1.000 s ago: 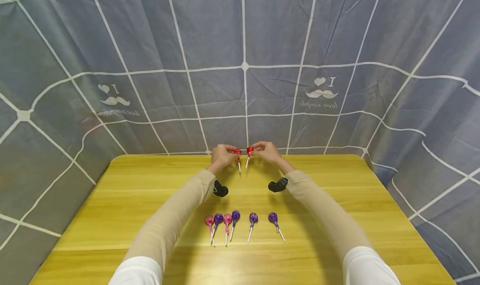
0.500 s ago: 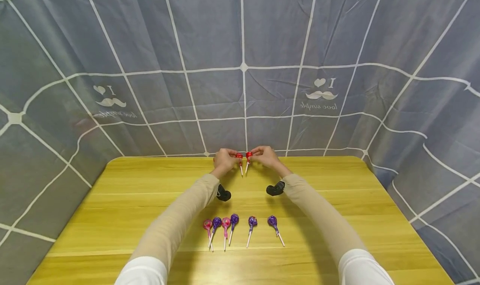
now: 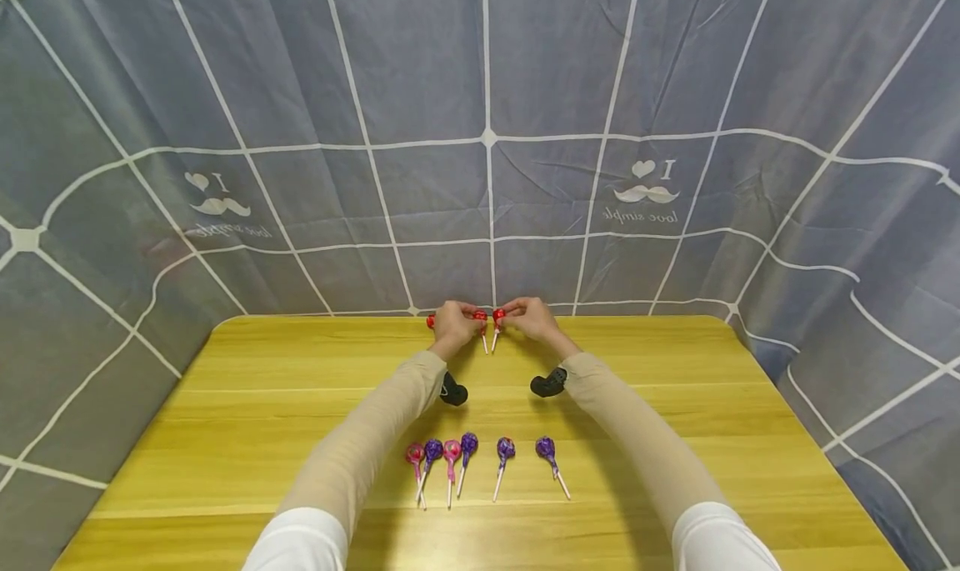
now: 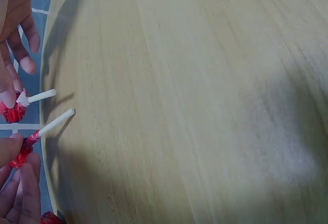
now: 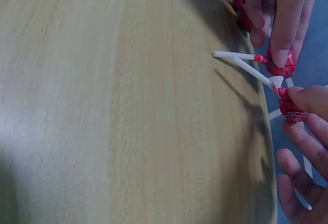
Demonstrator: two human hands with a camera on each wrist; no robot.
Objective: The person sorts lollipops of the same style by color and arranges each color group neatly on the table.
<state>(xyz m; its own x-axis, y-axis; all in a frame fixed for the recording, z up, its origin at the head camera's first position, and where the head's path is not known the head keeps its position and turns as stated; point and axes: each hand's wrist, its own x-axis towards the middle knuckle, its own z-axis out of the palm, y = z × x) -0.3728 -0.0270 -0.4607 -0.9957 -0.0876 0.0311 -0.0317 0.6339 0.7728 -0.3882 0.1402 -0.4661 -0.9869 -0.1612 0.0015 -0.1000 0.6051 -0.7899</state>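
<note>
At the table's far edge, my left hand (image 3: 456, 324) pinches a red-wrapped lollipop (image 4: 21, 156) by its candy end, the white stick pointing back toward me. Close to its right, my right hand (image 3: 532, 318) pinches a second red lollipop (image 5: 291, 105) between thumb and finger. In the right wrist view the two sticks appear to cross or overlap; whether they touch, I cannot tell. A third red lollipop (image 5: 241, 9) lies just left of my left hand, mostly hidden behind it in the head view.
Nearer me on the wooden table (image 3: 300, 371) lies a row of purple lollipops (image 3: 506, 448) and pink lollipops (image 3: 452, 450). The leftmost ones lie close together, with sticks crossing. A grey curtain (image 3: 420, 187) with white lines hangs behind the table.
My left hand has shifted right with its lollipop, bringing the two red lollipops closer together. The third red lollipop now shows at its left. The head view has tilted slightly.
</note>
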